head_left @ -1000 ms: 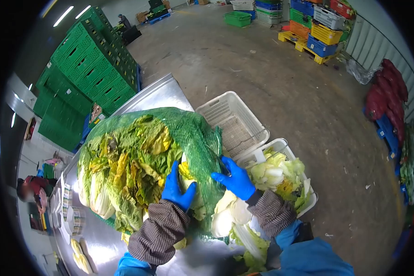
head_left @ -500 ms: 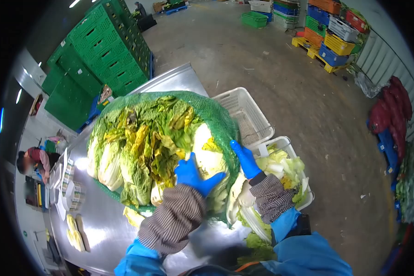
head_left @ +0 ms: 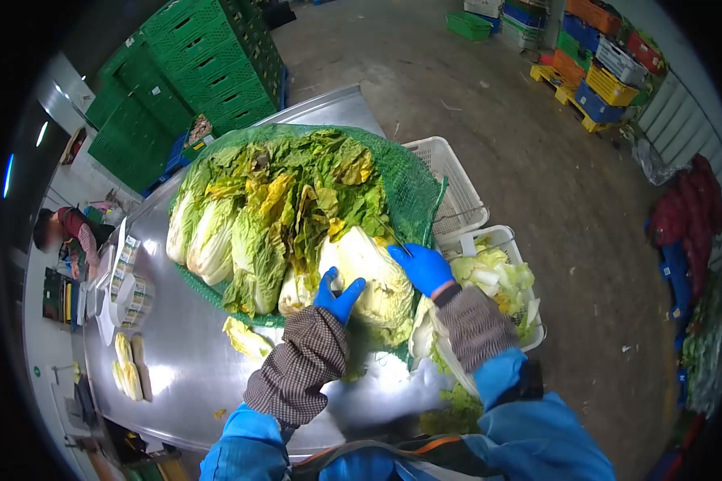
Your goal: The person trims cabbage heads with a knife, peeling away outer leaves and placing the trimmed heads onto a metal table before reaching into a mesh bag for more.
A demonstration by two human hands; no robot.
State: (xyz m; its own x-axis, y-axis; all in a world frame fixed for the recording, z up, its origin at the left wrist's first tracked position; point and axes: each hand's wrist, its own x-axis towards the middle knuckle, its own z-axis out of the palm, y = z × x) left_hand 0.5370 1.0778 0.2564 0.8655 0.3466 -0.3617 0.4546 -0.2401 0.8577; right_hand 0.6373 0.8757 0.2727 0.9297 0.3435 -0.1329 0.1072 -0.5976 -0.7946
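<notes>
A pale napa cabbage (head_left: 371,280) lies at the near right edge of a green mesh sack (head_left: 415,180), between my two blue-gloved hands. My left hand (head_left: 338,297) rests against its lower left side, thumb and fingers spread apart. At its upper right edge is my right hand (head_left: 423,268), fingers drawn together. A thin dark line shows at those fingertips, too small to identify. More napa cabbages (head_left: 217,240) with wilted yellow and brown outer leaves (head_left: 285,204) fill the sack. Loose pale leaves (head_left: 427,333) lie below my right wrist.
The steel table (head_left: 192,393) bears a loose leaf (head_left: 247,338) and a small yellow cabbage (head_left: 126,369). A white crate (head_left: 537,335) of trimmed leaves stands at right, another white crate (head_left: 477,210) behind it. Stacked green crates (head_left: 208,68) rise beyond. A person (head_left: 76,232) works at left.
My right hand has moved from the mesh onto the cabbage's upper right edge, its fingers drawing together. The cabbage now shows more fully, and the mesh beside it is pushed back. The view has shifted.
</notes>
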